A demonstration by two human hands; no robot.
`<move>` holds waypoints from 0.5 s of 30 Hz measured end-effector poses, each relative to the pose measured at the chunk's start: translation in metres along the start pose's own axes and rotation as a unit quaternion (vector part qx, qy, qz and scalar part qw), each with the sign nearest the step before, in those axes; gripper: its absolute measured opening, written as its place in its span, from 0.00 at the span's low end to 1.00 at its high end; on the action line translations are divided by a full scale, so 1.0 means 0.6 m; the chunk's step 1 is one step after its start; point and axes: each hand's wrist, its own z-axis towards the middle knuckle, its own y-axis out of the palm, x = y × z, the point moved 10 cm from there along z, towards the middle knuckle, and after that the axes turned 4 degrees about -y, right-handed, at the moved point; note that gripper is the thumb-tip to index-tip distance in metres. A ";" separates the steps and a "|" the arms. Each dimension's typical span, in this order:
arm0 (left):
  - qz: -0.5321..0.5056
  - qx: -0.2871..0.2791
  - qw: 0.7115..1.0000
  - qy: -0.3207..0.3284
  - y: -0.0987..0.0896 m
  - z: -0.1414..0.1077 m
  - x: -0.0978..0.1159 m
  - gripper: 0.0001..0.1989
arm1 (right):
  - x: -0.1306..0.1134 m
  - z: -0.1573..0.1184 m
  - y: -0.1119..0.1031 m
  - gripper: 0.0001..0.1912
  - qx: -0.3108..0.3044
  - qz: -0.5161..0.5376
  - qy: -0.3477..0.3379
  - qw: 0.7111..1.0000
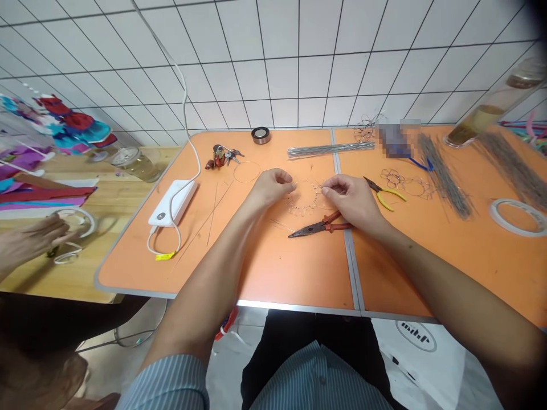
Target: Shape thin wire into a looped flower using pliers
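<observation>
Between my two hands hangs a thin wire ring with small loops (317,199) along its edge. My left hand (276,187) pinches its left side with thumb and forefinger. On the opposite side, my right hand (348,196) has its fingertips closed on the wire too. Just below lie long-nose pliers (314,229) with red handles, partly under my right hand. Small pliers with yellow handles (384,193) rest to the right of that hand. A plain wire ring (247,171) and several loose wires (212,213) lie to the left.
A white power bank (173,202) with a cable, keys (224,155), a tape roll (260,135) and a wire bundle (331,150) lie around the orange table (277,279). More wire bundles (444,176) and a white ring (518,217) are at right. Another person's hand (38,236) works at left.
</observation>
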 end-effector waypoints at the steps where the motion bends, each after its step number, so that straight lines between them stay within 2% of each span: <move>1: -0.048 -0.011 0.999 -0.010 0.003 -0.001 0.000 0.09 | -0.008 0.002 -0.008 0.07 0.015 -0.006 -0.030 0.999; 3: -0.126 -0.024 0.991 -0.035 0.009 -0.005 -0.003 0.13 | -0.017 0.003 -0.019 0.08 0.037 -0.011 -0.071 0.997; 6: -0.207 -0.041 0.975 -0.064 0.021 -0.009 -0.006 0.19 | -0.015 0.002 -0.027 0.08 0.045 0.002 -0.076 0.996; 11: -0.280 -0.072 0.955 -0.071 0.046 -0.016 -0.004 0.13 | -0.009 -0.005 -0.032 0.08 0.036 0.033 -0.058 0.997; 15: -0.301 -0.065 0.950 -0.057 0.054 -0.021 -0.001 0.11 | -0.008 -0.006 -0.038 0.08 0.031 0.019 -0.073 0.997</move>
